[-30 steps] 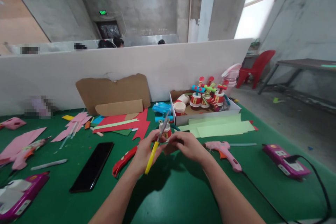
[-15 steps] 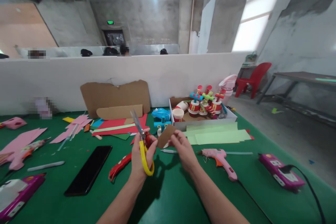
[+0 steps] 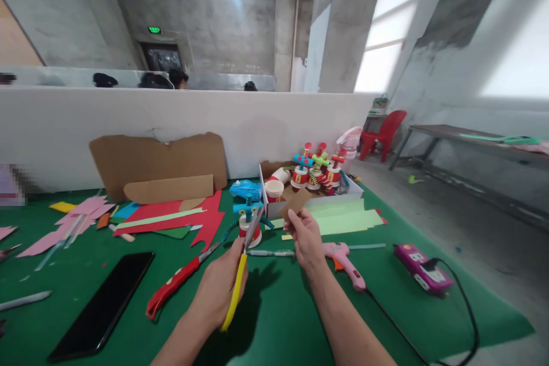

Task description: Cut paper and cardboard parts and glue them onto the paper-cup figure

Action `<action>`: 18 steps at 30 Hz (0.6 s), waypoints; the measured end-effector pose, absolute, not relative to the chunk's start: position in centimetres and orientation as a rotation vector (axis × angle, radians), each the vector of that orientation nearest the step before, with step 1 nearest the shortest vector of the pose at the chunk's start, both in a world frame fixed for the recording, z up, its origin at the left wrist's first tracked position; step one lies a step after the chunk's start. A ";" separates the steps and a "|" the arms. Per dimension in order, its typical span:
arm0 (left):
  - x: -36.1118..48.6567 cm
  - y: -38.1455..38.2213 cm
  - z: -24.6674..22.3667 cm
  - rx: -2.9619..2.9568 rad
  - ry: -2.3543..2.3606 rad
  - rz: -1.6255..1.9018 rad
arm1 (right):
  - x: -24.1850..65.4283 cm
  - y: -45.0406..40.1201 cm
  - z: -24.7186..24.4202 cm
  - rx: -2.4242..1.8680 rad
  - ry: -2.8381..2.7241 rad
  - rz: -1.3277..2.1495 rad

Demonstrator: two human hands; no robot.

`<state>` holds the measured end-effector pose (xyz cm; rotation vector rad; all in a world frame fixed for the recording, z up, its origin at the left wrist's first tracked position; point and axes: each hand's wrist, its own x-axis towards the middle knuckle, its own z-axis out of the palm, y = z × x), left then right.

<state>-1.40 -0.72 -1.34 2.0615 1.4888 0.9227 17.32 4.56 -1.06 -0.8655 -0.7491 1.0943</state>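
My left hand [image 3: 221, 283] is closed around a pair of scissors with yellow handles [image 3: 237, 291], its blades pointing up and away from me. Pinched in the fingers of my right hand [image 3: 303, 234] is a small piece of brown cardboard [image 3: 297, 203], held apart from the blades. Just behind the scissors stands a paper-cup figure [image 3: 256, 234] with a blue crosspiece and dark coiled arms, partly covered by the blades. A red-handled knife [image 3: 180, 283] lies left of my left hand. Between the hands, a grey pen [image 3: 271, 253] rests on the green table.
A pink glue gun [image 3: 345, 263] with its cord lies right of my right hand, near a purple power strip [image 3: 422, 269]. Behind are a box [image 3: 315, 206] of cup figures and light green paper [image 3: 343, 222]. A black phone [image 3: 105, 303] lies at left, below coloured paper [image 3: 171, 220].
The view has turned to the right. My hands have moved apart; the scissors have tipped, blades now leaning right, and the cardboard is raised away from my left hand.
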 end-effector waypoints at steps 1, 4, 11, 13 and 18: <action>-1.4 -0.9 -1.1 2.116 1.498 0.816 | 17.3 4.5 -1.0 -0.859 -0.755 1.109; -1.1 -1.1 -0.4 2.257 1.548 0.496 | 16.9 4.1 -0.9 -0.860 -0.810 1.154; -0.6 -1.1 0.0 2.317 1.569 0.318 | 15.7 3.7 -1.2 -0.862 -0.921 1.218; -0.6 -1.1 -0.2 2.325 1.564 0.321 | 15.5 3.6 -1.3 -0.855 -0.932 1.232; -0.4 -1.1 -0.1 2.312 1.579 0.338 | 15.4 3.5 -1.2 -0.859 -0.965 1.225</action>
